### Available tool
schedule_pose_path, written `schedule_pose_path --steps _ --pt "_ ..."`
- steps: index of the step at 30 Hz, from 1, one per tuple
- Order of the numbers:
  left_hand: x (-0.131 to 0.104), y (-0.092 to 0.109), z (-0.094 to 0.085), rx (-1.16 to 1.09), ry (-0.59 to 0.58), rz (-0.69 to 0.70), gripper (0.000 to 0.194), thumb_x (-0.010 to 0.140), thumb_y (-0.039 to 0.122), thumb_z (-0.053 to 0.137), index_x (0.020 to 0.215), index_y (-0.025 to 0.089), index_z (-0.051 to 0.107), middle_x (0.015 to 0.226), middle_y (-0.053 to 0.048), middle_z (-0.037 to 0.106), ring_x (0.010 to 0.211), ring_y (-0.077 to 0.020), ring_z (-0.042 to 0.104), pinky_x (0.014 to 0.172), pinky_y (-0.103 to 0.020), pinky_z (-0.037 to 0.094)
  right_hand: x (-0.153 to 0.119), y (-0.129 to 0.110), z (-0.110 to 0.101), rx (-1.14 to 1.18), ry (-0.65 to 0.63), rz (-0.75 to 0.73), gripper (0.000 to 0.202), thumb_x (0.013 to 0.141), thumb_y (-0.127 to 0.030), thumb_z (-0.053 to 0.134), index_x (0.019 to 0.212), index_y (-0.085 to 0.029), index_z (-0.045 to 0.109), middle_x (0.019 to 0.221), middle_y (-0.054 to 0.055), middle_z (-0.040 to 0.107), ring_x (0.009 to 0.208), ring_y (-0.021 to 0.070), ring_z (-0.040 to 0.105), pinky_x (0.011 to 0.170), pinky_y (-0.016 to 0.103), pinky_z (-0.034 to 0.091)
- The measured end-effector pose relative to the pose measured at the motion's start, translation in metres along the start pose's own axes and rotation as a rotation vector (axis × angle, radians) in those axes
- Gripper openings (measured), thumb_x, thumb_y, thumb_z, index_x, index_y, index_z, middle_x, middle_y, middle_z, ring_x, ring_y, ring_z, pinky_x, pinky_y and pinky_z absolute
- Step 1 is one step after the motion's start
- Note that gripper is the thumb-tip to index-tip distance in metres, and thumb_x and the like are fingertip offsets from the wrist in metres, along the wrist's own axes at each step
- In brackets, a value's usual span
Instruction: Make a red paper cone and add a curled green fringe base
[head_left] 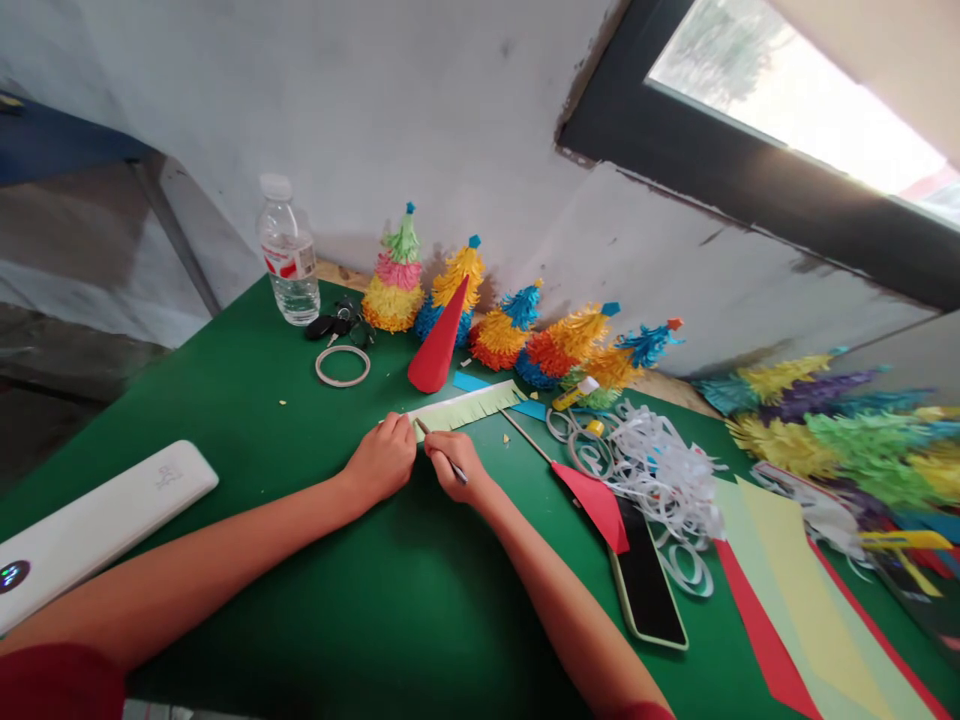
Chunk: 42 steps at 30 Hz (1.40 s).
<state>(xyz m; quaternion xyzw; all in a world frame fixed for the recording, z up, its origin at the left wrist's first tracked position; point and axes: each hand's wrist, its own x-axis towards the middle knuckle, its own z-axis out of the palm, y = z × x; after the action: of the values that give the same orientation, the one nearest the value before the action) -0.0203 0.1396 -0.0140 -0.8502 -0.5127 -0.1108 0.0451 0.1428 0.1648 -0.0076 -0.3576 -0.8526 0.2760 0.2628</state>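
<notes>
A pale green paper strip [472, 408], its lower edge cut into a fringe, stretches to the right from my hands. My left hand [384, 460] is closed on the strip's near end. In my right hand [456, 464] is a slim pen-like tool [459, 474], gripped between the fingers, its tip at the strip just beside my left hand. Behind the strip stands a plain red paper cone [442, 345]. Blue paper pieces [471, 381] lie near the strip, and a thin stick [531, 438] rests to its right.
Several fringed paper cones [396, 280] line the wall. A water bottle [288, 255], keys [341, 320] and a ring [343, 366] sit at back left. A white power bank [112, 520] lies left. Rightward are a phone [651, 580], curled white strips [660, 460] and coloured sheets [810, 590].
</notes>
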Motion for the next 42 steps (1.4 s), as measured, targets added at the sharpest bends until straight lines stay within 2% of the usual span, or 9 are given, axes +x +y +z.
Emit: schedule_pose_path --steps 5,9,13,15,17,24,31,36,42 --pt "0.0 -0.001 -0.001 -0.01 -0.02 0.01 0.022 0.084 0.01 0.046 0.094 0.004 0.064 0.096 -0.019 0.061 0.095 -0.0263 0.053 0.079 -0.036 0.048 -0.021 -0.01 -0.012 -0.001 -0.095 0.0 0.018 0.075 -0.016 0.035 0.059 -0.021 0.03 0.055 -0.004 0.033 0.049 0.0107 0.031 0.053 0.025 0.023" --pt "-0.001 -0.002 0.002 -0.025 0.0 0.014 0.022 0.085 0.01 0.045 0.093 0.004 0.064 0.095 -0.019 0.061 0.095 -0.0264 0.053 0.079 -0.036 0.048 -0.035 -0.015 -0.018 0.031 -0.095 0.03 0.017 0.075 -0.017 0.034 0.059 -0.021 0.031 0.055 -0.004 0.033 0.05 0.0108 0.03 0.053 0.025 0.024" --pt "-0.002 -0.003 0.003 -0.017 0.032 0.015 0.022 0.086 0.012 0.045 0.096 0.004 0.064 0.096 -0.017 0.06 0.096 -0.0259 0.053 0.077 -0.034 0.049 -0.028 -0.013 -0.017 0.136 0.059 0.084 0.019 0.075 -0.02 0.033 0.057 -0.021 0.033 0.052 -0.003 0.033 0.05 0.0114 0.031 0.052 0.026 0.025" --pt "-0.002 -0.003 0.002 -0.003 0.04 0.011 0.023 0.086 0.012 0.045 0.097 0.004 0.063 0.096 -0.017 0.06 0.096 -0.0259 0.053 0.077 -0.034 0.049 -0.018 -0.01 -0.012 0.201 0.171 0.114 0.02 0.075 -0.021 0.033 0.055 -0.021 0.033 0.051 -0.003 0.033 0.05 0.0113 0.031 0.052 0.025 0.025" --pt "-0.003 -0.002 0.001 0.009 0.043 0.008 0.023 0.086 0.011 0.045 0.098 0.004 0.063 0.096 -0.016 0.061 0.096 -0.0259 0.054 0.078 -0.034 0.049 -0.008 -0.006 -0.005 0.228 0.218 0.126 0.02 0.075 -0.021 0.034 0.055 -0.021 0.035 0.05 -0.004 0.033 0.05 0.0111 0.031 0.052 0.025 0.026" --pt "-0.004 0.001 0.006 0.024 0.058 -0.006 0.037 0.081 0.009 0.049 0.116 -0.001 0.057 0.112 -0.022 0.061 0.111 -0.0282 0.053 0.09 -0.036 0.047 0.002 0.002 0.01 0.141 0.156 0.07 0.019 0.075 -0.02 0.035 0.057 -0.02 0.039 0.052 -0.002 0.039 0.051 0.0113 0.038 0.053 0.025 0.029" --pt "-0.004 0.0 0.003 0.023 0.019 -0.017 0.03 0.084 0.007 0.045 0.108 0.001 0.061 0.105 -0.021 0.062 0.103 -0.0261 0.057 0.081 -0.032 0.051 0.004 -0.003 0.002 0.0 -0.003 -0.003 0.018 0.075 -0.017 0.035 0.058 -0.021 0.035 0.053 -0.003 0.038 0.051 0.0115 0.035 0.053 0.025 0.027" --pt "-0.004 0.001 0.003 0.023 0.001 -0.019 0.029 0.084 0.01 0.046 0.107 0.003 0.062 0.108 -0.021 0.062 0.107 -0.0273 0.055 0.082 -0.035 0.052 -0.014 -0.009 -0.009 -0.009 -0.092 -0.004 0.017 0.073 -0.016 0.036 0.057 -0.021 0.031 0.054 -0.003 0.034 0.049 0.011 0.03 0.051 0.025 0.024" --pt "-0.008 0.001 0.008 -0.012 0.033 -0.017 0.037 0.083 0.011 0.048 0.116 0.0 0.059 0.116 -0.024 0.06 0.114 -0.029 0.054 0.092 -0.037 0.049 -0.04 -0.015 -0.011 0.061 -0.046 0.034 0.016 0.075 -0.017 0.034 0.059 -0.021 0.032 0.054 -0.003 0.034 0.049 0.0113 0.031 0.051 0.025 0.024"
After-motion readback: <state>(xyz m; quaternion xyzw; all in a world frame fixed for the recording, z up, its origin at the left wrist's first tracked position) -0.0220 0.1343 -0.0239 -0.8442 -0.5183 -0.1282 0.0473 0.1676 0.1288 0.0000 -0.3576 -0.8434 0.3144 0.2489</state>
